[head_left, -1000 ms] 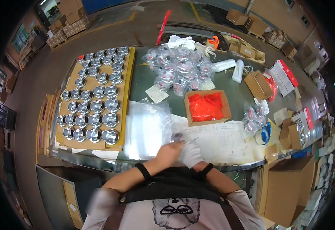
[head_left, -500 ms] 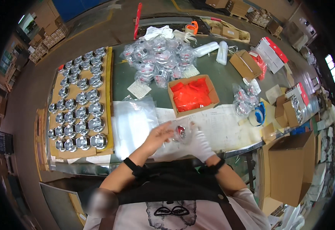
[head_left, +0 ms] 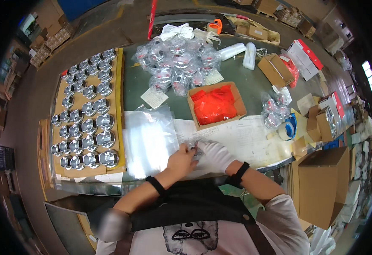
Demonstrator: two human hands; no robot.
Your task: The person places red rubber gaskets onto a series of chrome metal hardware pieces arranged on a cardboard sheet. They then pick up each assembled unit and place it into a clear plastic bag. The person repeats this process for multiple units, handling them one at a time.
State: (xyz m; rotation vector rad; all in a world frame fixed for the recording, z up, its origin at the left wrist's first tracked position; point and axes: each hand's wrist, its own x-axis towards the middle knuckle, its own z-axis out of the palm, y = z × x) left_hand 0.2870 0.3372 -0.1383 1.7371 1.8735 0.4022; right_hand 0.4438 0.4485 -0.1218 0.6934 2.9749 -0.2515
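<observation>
Close in front of me, a metal piston in a clear plastic bag [head_left: 198,146] is held between my two hands, over the paper sheet [head_left: 245,142]. My bare left hand [head_left: 181,161] has its fingers closed on the near left side of the bag. On the other side, my right hand [head_left: 218,156], in a white glove, grips the bag too; some of its fingertips are hidden. To the left of them lies a stack of flat clear plastic bags [head_left: 149,136]. A cardboard box of red plastic packets [head_left: 213,106] stands just beyond my hands.
Rows of bare pistons [head_left: 90,126] stand on a cardboard-covered board at the left. A heap of bagged pistons [head_left: 179,61] lies at the back, with a smaller bagged group [head_left: 275,111] and a blue tape dispenser [head_left: 289,127] at the right. A large open carton [head_left: 322,182] stands right.
My left hand has gone from spread fingers to closed on the bag. The bagged piston has turned, its red patch no longer showing, and both hands have drawn together around it.
</observation>
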